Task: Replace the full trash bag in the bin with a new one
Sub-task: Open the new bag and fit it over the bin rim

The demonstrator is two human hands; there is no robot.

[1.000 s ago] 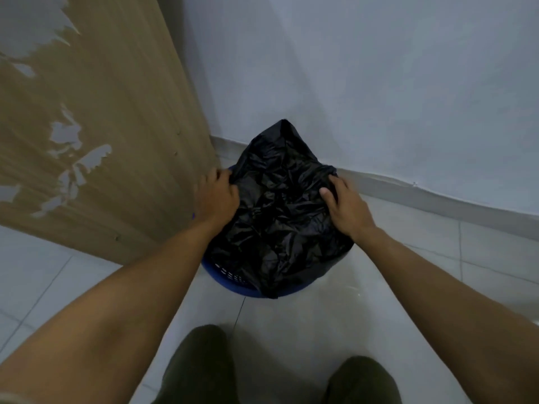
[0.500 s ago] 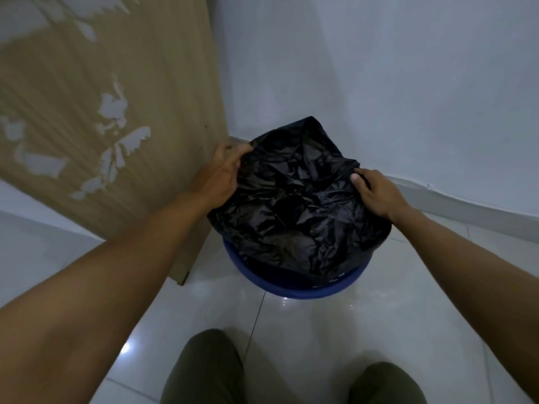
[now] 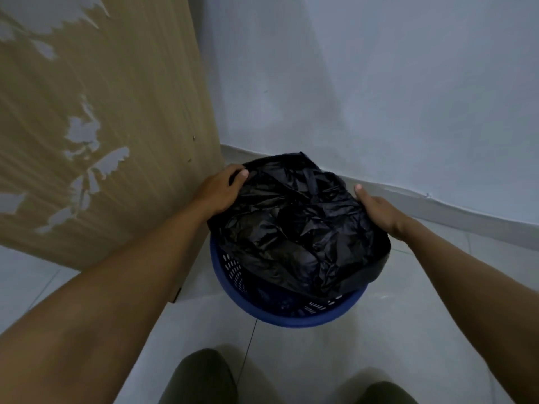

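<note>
Black trash bag [image 3: 297, 228] is sitting crumpled over the mouth of the blue bin [image 3: 291, 316], and we are holding it on both sides. Our left hand [image 3: 221, 191] is gripping the bag's far left edge, its fingers curling over the plastic next to the wooden panel [image 3: 102, 112]. Our right hand [image 3: 376, 211] is grasping the right edge, with the thumb lying on top and the fingers tucking under the plastic, where we are not seeing them. The bag's right side is draping down over the bin's rim, while on the near left the rim and the slotted inner wall are showing bare.

The bin is standing on the pale tiled floor [image 3: 306, 360] in a corner, just beside the panel, whose surface is peeling in patches, and close to the white wall [image 3: 379, 83]. Our knees [image 3: 201, 377], in dark green cloth, are showing at the bottom edge of the view.
</note>
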